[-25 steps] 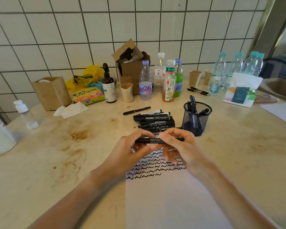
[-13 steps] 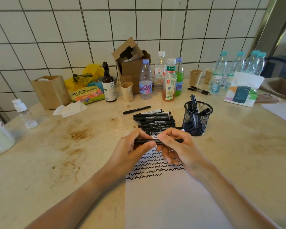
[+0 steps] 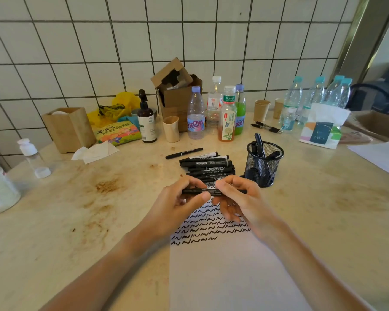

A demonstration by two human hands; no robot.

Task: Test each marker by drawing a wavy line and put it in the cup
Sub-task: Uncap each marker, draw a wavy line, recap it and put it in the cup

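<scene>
Over the stained table (image 3: 54, 221), both hands' fingers (image 3: 202, 196) pinch one level marker (image 3: 211, 191).

Along the back edge of my table (image 3: 54, 221), under the tiled wall (image 3: 76, 41), stand a wooden box (image 3: 70, 129), a yellow bag (image 3: 121, 104), a snack pack (image 3: 117, 131), a pump bottle (image 3: 147, 122), a beige tumbler (image 3: 171, 129) and an open carton (image 3: 177, 93). Drink bottles (image 3: 227, 115) cluster just right of the carton. Paper cups (image 3: 261, 110), two pens (image 3: 266, 127), water bottles (image 3: 312, 97) and a tissue pack (image 3: 322, 129) sit toward the back right corner. A crumpled tissue (image 3: 94, 151) lies before the box; a small white-capped bottle (image 3: 32, 157) stands near the left edge.
</scene>
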